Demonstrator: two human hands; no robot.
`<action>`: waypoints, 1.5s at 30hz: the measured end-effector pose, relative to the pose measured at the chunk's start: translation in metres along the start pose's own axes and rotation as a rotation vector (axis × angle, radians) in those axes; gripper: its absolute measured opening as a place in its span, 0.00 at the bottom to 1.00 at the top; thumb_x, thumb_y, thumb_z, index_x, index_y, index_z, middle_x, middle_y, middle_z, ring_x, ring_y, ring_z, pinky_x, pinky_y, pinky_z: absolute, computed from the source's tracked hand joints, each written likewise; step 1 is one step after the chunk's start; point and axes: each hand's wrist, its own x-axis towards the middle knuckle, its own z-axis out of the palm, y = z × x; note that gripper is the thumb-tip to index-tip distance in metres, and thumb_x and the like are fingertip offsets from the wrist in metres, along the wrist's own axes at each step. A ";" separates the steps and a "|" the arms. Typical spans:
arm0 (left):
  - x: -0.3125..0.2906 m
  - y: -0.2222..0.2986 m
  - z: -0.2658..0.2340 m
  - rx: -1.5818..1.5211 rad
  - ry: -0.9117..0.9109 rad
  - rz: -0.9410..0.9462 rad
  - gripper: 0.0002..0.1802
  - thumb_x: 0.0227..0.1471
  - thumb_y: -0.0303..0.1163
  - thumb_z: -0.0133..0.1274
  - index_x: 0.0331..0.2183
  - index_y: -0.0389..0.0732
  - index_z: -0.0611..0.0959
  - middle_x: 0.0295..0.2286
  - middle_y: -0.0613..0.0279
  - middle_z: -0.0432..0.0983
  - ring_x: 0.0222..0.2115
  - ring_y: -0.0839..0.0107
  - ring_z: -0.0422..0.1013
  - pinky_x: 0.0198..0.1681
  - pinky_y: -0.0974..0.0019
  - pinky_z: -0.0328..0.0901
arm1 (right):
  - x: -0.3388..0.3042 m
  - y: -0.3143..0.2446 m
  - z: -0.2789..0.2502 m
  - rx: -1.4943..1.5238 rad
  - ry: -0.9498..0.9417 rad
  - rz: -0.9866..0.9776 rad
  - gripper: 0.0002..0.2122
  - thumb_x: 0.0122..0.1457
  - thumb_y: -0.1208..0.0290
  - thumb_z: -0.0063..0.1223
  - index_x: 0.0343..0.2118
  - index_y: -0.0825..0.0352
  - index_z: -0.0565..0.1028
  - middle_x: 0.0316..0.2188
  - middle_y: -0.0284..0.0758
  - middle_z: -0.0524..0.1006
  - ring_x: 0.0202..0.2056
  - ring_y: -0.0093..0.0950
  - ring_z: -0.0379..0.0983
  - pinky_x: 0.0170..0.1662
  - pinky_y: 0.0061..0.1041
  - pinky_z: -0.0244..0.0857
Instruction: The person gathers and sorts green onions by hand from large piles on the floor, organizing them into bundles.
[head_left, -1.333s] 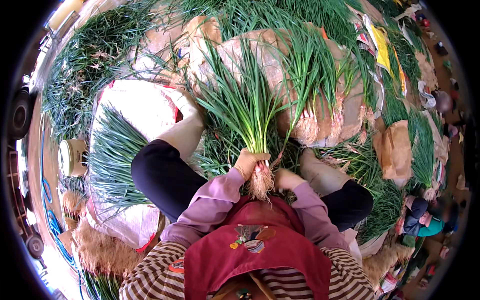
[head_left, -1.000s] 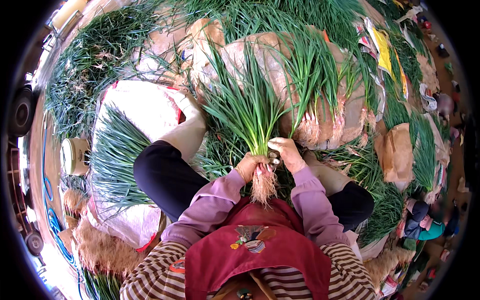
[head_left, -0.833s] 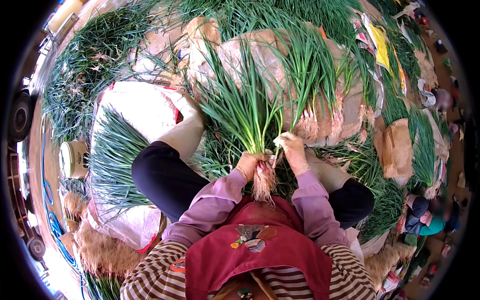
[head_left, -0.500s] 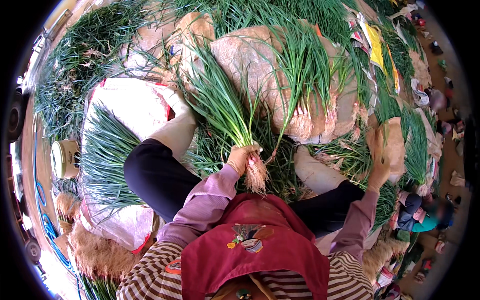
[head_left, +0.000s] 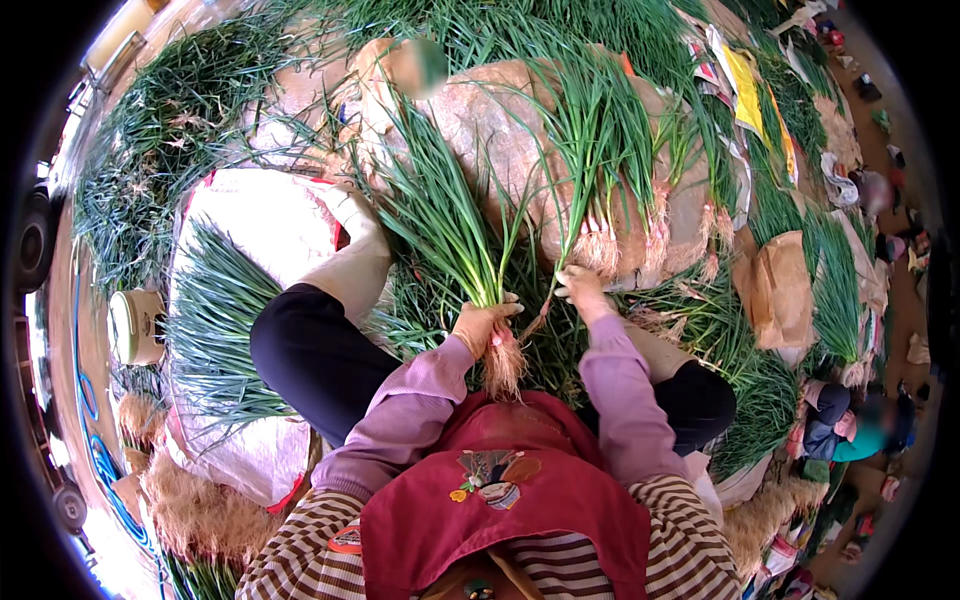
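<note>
Gripping the green onion bunch (head_left: 450, 225) just above its roots at frame centre, the left hand (head_left: 482, 325) is clenched around it; keeping that grip tight would stop stalks slipping. The right hand (head_left: 580, 288), just right, pinches something thin, though fingers hide what. Faces at the upper and right edges are blurred.

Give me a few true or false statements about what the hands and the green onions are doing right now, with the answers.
1. The left hand grips a bunch of green onions near the roots. True.
2. The right hand is holding a knife. False: no knife shows; it rests by the green onions on the ground.
3. Cut green onions lie on a white sack at the person's left. True.
4. The held bunch points roots away. False: its roots hang toward the person.
</note>
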 end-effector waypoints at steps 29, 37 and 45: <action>-0.019 0.039 0.017 -0.152 -0.146 0.153 0.18 0.38 0.16 0.57 0.36 0.36 0.75 0.25 0.60 0.76 0.20 0.69 0.73 0.23 0.70 0.68 | 0.025 -0.133 -0.042 -0.906 0.613 -0.358 0.17 0.54 0.58 0.50 0.37 0.69 0.75 0.28 0.46 0.77 0.30 0.43 0.74 0.35 0.40 0.66; -0.015 0.035 0.013 -0.291 -0.240 0.125 0.18 0.39 0.13 0.53 0.36 0.35 0.73 0.39 0.48 0.75 0.22 0.67 0.73 0.26 0.67 0.72 | -0.026 -0.177 -0.012 -0.515 0.249 -0.158 0.14 0.62 0.67 0.39 0.44 0.70 0.71 0.15 0.30 0.68 0.14 0.12 0.62 0.12 0.16 0.53; -0.017 0.033 0.024 -0.075 -0.209 0.007 0.09 0.39 0.21 0.56 0.30 0.32 0.79 0.18 0.54 0.75 0.16 0.68 0.72 0.18 0.72 0.66 | -0.081 -0.085 0.040 -0.738 0.209 -0.787 0.08 0.53 0.67 0.49 0.25 0.66 0.71 0.23 0.42 0.74 0.26 0.43 0.71 0.29 0.38 0.65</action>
